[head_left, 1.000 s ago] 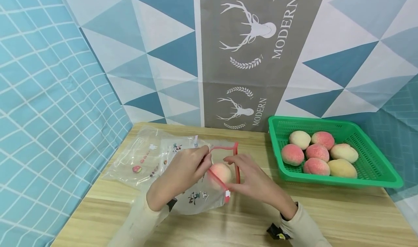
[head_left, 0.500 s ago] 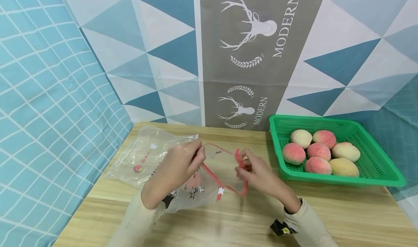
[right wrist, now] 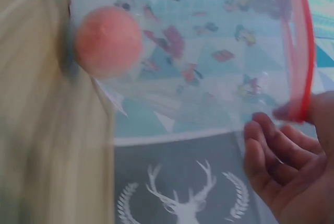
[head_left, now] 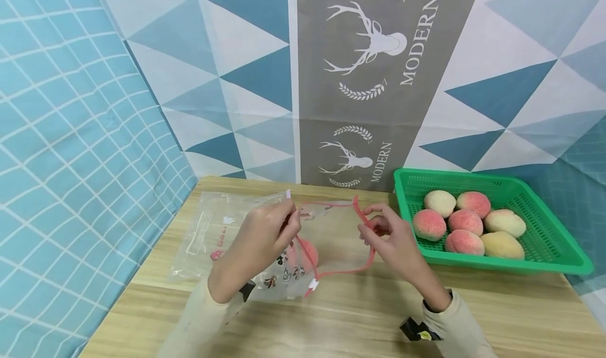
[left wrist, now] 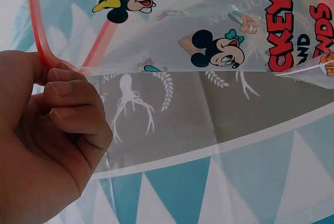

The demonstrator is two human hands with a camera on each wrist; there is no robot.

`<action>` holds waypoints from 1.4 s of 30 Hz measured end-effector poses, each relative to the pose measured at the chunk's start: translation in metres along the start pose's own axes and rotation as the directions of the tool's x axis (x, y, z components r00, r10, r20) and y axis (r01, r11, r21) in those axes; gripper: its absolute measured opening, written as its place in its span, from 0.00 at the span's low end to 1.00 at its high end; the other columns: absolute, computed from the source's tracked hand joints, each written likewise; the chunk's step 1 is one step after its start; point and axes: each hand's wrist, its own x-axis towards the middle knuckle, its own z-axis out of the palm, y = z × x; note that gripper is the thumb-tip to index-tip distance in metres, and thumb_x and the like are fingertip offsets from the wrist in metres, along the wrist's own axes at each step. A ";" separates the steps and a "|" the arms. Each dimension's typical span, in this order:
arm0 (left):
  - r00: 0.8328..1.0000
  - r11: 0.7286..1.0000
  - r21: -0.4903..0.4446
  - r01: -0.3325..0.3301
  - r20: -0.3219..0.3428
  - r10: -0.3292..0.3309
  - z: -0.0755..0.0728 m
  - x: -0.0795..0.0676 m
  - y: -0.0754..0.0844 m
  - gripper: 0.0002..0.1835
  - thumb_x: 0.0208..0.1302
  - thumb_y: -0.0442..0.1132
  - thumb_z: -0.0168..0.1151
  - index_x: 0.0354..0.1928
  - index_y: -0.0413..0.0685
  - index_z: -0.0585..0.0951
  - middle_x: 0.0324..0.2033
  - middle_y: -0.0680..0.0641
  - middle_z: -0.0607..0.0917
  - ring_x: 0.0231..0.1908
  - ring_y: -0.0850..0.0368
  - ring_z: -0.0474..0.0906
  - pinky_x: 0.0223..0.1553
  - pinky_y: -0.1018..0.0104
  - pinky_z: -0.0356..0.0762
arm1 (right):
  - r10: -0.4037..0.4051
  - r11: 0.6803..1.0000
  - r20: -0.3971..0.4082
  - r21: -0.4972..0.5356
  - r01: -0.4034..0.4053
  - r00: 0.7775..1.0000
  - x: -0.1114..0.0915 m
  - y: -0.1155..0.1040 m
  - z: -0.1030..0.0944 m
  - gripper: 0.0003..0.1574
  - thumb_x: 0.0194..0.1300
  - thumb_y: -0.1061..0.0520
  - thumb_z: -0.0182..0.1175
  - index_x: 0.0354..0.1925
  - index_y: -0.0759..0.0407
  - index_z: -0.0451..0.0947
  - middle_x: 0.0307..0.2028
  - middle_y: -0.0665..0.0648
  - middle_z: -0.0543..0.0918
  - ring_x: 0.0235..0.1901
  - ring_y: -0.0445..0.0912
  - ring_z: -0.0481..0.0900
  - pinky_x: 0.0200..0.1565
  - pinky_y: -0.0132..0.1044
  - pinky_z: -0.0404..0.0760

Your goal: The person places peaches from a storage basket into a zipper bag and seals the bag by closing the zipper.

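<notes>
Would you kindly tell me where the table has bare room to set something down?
The table is bare in front, between the left sleeve and right sleeve, and at right, between right sleeve and basket. It is crowded at centre and left, with the flat bag and the opened bag between left hand and right hand.

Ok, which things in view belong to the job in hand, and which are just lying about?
In the job:
bag, its rim pinched by the left hand and right hand
peach, inside it

Lying about, it seems:
other bag, flat on the table
basket with seven fruits, untouched
</notes>
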 end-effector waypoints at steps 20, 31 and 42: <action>0.999 1.000 -0.012 -0.005 0.042 0.005 0.009 -0.002 0.003 0.12 0.61 0.38 0.45 0.20 0.54 0.65 0.11 0.58 0.60 0.12 0.67 0.54 0.13 0.75 0.51 | 0.294 0.784 0.059 -0.585 -0.206 0.954 -0.013 0.067 -0.125 0.32 0.64 0.44 0.49 0.56 0.66 0.64 0.48 0.69 0.73 0.43 0.60 0.73 0.38 0.55 0.72; 0.999 1.000 -0.020 -0.024 0.029 0.025 0.011 0.000 0.003 0.12 0.62 0.38 0.45 0.20 0.54 0.64 0.11 0.58 0.59 0.13 0.67 0.54 0.14 0.75 0.51 | 0.572 0.658 0.073 -0.635 -0.405 0.817 -0.028 0.096 -0.161 0.40 0.62 0.39 0.49 0.53 0.73 0.60 0.46 0.75 0.70 0.40 0.63 0.72 0.31 0.48 0.73; 0.998 1.000 -0.024 -0.011 0.056 0.012 0.011 0.001 0.003 0.13 0.63 0.40 0.45 0.20 0.55 0.65 0.11 0.59 0.60 0.12 0.68 0.54 0.12 0.75 0.51 | 0.687 0.598 0.152 -0.675 -0.433 0.711 -0.031 0.112 -0.158 0.30 0.56 0.49 0.57 0.45 0.70 0.61 0.33 0.64 0.71 0.28 0.53 0.68 0.27 0.40 0.66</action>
